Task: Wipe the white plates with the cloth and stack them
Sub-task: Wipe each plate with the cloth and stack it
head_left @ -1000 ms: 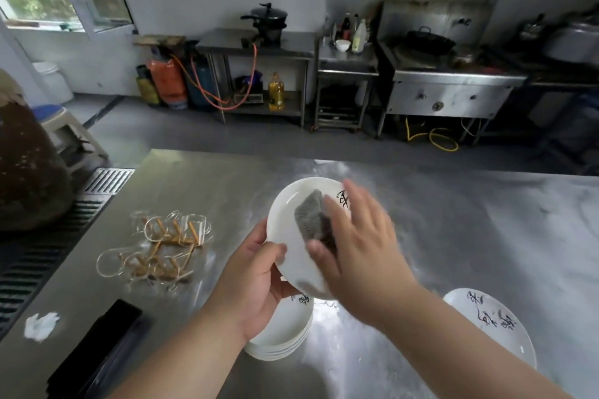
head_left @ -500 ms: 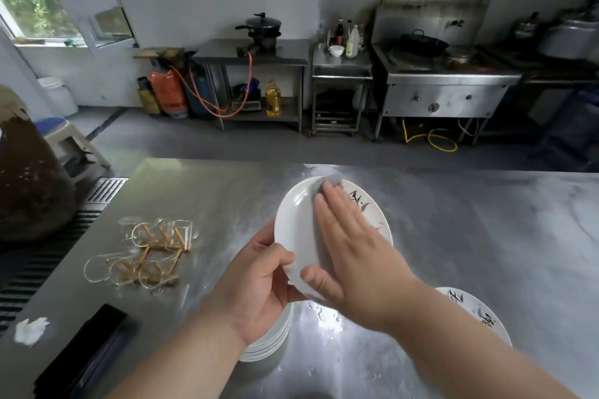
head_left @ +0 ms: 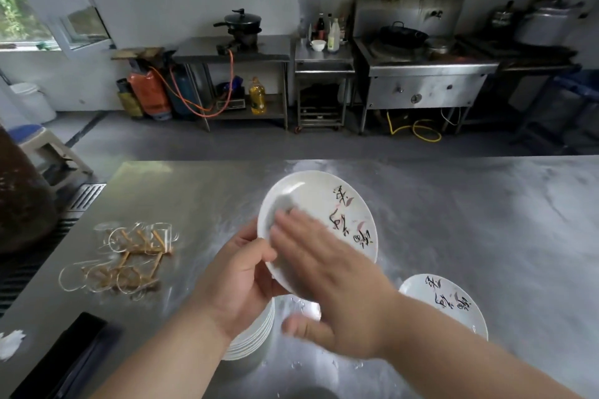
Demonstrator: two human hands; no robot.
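Observation:
My left hand (head_left: pixel 238 275) grips the left rim of a white plate (head_left: pixel 327 201) with black and pink markings, holding it tilted above the steel table (head_left: pixel 470 220). My right hand (head_left: pixel 330 282) lies flat on the plate's face, fingers straight, pressing a grey cloth (head_left: pixel 282 204) against it; only the cloth's blurred upper edge shows past the fingertips. A stack of several white plates (head_left: pixel 256 334) sits on the table under my left hand, mostly hidden. A single marked plate (head_left: pixel 450 301) lies on the table to the right, partly behind my right forearm.
Several glass cups on wooden sticks (head_left: pixel 129 256) lie on the table's left. A black flat object (head_left: pixel 64 359) and a crumpled white scrap (head_left: pixel 9 343) sit at the near left. Water drops (head_left: pixel 301 304) spot the table near the stack. Across the floor stand stoves and shelves (head_left: pixel 421 74).
The plate has turned to show more of its marked face. My right hand with the cloth has slid across it, from the middle up and then to the left part.

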